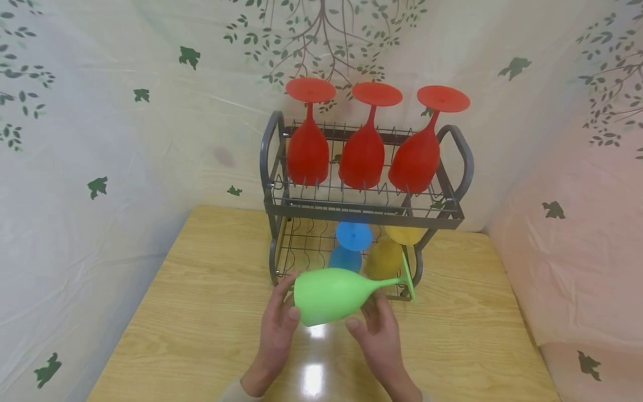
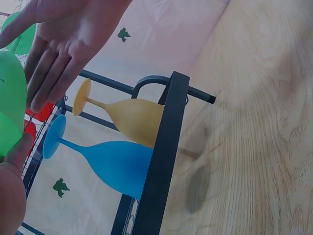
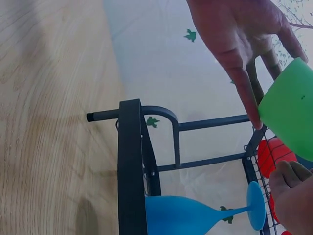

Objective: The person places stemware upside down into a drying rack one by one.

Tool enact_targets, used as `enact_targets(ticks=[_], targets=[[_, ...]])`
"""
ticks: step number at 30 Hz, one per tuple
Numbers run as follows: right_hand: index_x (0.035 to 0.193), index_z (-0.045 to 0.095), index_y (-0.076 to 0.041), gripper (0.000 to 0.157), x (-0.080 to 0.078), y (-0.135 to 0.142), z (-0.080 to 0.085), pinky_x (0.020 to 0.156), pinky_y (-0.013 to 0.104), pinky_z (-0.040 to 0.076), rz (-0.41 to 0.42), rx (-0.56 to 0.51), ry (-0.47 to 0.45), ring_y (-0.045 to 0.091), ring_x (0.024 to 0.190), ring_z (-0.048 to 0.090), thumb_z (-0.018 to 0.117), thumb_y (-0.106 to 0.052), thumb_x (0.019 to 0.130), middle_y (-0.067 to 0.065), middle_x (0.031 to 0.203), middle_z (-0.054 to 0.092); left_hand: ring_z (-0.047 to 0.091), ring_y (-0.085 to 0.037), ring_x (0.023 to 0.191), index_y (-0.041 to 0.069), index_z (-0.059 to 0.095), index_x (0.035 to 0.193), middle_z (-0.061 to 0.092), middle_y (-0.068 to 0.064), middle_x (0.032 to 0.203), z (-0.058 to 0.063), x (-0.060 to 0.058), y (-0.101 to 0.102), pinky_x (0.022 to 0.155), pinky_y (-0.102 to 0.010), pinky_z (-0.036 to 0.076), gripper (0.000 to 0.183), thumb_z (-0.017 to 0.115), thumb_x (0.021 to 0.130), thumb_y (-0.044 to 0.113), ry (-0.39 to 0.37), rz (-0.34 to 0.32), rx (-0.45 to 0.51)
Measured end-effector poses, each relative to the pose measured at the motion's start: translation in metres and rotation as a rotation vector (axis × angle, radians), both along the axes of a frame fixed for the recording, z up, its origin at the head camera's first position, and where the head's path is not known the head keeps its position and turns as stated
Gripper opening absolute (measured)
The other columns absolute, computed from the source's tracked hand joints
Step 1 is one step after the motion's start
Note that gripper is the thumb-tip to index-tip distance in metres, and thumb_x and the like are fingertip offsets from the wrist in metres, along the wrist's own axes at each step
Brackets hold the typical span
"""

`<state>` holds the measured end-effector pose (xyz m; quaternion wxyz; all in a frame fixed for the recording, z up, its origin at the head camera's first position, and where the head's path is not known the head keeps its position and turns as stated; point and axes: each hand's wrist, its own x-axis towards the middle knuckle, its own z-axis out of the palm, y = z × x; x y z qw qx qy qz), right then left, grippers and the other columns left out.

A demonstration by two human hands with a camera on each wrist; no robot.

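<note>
A green wine glass (image 1: 329, 293) lies on its side between both hands, in front of the rack. Its mouth points left and its foot points right. My left hand (image 1: 275, 335) holds it by the mouth end, thumb at the near edge and fingers reaching to the far side. Under the bowl, toward the stem, my right hand (image 1: 379, 340) supports it with the thumb in front and the fingers behind. In the left wrist view the right hand's fingers (image 2: 49, 73) stretch out fairly straight beside the bowl. Part of the fingers is hidden by the glass.
A dark two-tier metal rack (image 1: 361, 215) stands at the back of the wooden table (image 1: 201, 312). Three red wine glasses (image 1: 363, 159) sit upside down on its top tier. Below, a blue wine glass (image 2: 120, 164) and a yellow one (image 2: 137, 120) stand inverted on the right half.
</note>
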<state>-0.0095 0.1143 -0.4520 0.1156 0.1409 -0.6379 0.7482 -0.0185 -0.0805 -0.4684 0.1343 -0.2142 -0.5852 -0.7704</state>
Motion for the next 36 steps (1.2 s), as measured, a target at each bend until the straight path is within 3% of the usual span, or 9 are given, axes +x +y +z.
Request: enact_targets(ticks=[8,14,18,21,25,28,32,36], targets=[[0.155,0.034,0.007,0.075,0.0,-0.006,0.002,0.114,0.03,0.04,0.026,-0.028,-0.02,0.014,0.139,0.052,0.066,0.015,0.088,0.002,0.151,0.055,0.054,-0.029,0.137,-0.008,0.03,0.154,0.04,-0.029,0.154,-0.004,-0.002,0.0,0.096,-0.048,0.057,0.054,0.047,0.111,0.019,0.048,-0.044,0.054],[0.155,0.034,0.006,0.074,-0.002,-0.008,0.005,0.115,0.031,0.04,0.026,-0.008,-0.027,0.016,0.14,0.051,0.065,0.016,0.089,0.006,0.152,0.054,0.052,-0.025,0.139,-0.004,0.034,0.155,0.045,-0.015,0.156,-0.004,-0.001,-0.001,0.104,-0.044,0.053,0.055,0.046,0.111,0.026,0.027,-0.001,-0.004],[0.156,0.033,0.003,0.076,-0.005,-0.009,0.005,0.115,0.03,0.038,0.003,0.029,-0.052,0.015,0.142,0.049,0.065,0.016,0.089,0.009,0.154,0.051,0.049,-0.024,0.142,-0.001,0.035,0.156,0.046,-0.016,0.156,-0.006,-0.005,-0.005,0.114,-0.039,0.043,0.058,0.046,0.111,0.034,0.019,0.051,-0.082],[0.155,0.037,0.001,0.075,-0.009,-0.01,0.004,0.116,0.03,0.037,-0.017,0.063,-0.049,0.016,0.142,0.048,0.067,0.015,0.088,0.014,0.154,0.05,0.044,-0.027,0.145,0.0,0.036,0.156,0.045,-0.016,0.158,-0.011,-0.007,-0.009,0.118,-0.041,0.038,0.057,0.045,0.11,0.033,0.019,0.11,-0.178],[0.154,0.039,0.001,0.074,-0.018,-0.013,0.001,0.116,0.031,0.037,-0.026,0.111,-0.017,0.016,0.141,0.049,0.069,0.014,0.088,0.02,0.152,0.049,0.043,-0.034,0.146,0.007,0.042,0.156,0.046,-0.013,0.158,-0.02,-0.008,-0.019,0.115,-0.06,0.036,0.055,0.043,0.109,0.035,0.003,0.234,-0.384],[0.153,0.04,0.0,0.074,-0.024,-0.016,-0.003,0.116,0.031,0.038,-0.028,0.143,-0.001,0.016,0.139,0.051,0.07,0.013,0.087,0.02,0.151,0.051,0.04,-0.041,0.145,0.011,0.043,0.157,0.045,-0.015,0.159,-0.028,-0.007,-0.026,0.11,-0.074,0.033,0.056,0.045,0.106,0.035,-0.008,0.286,-0.52],[0.152,0.044,-0.005,0.073,-0.032,-0.019,-0.008,0.114,0.031,0.042,-0.038,0.18,0.01,0.019,0.135,0.056,0.074,0.009,0.087,0.015,0.148,0.055,0.032,-0.044,0.15,0.007,0.044,0.156,0.036,-0.013,0.165,-0.039,-0.005,-0.035,0.115,-0.071,0.027,0.059,0.05,0.1,0.026,-0.033,0.299,-0.685],[0.151,0.047,-0.009,0.072,-0.041,-0.023,-0.01,0.113,0.036,0.044,-0.055,0.222,0.031,0.024,0.134,0.056,0.077,0.004,0.087,0.011,0.148,0.057,0.028,-0.044,0.151,0.001,0.044,0.154,0.031,-0.012,0.168,-0.051,-0.004,-0.042,0.119,-0.068,0.02,0.062,0.054,0.099,0.029,-0.02,0.32,-0.851]])
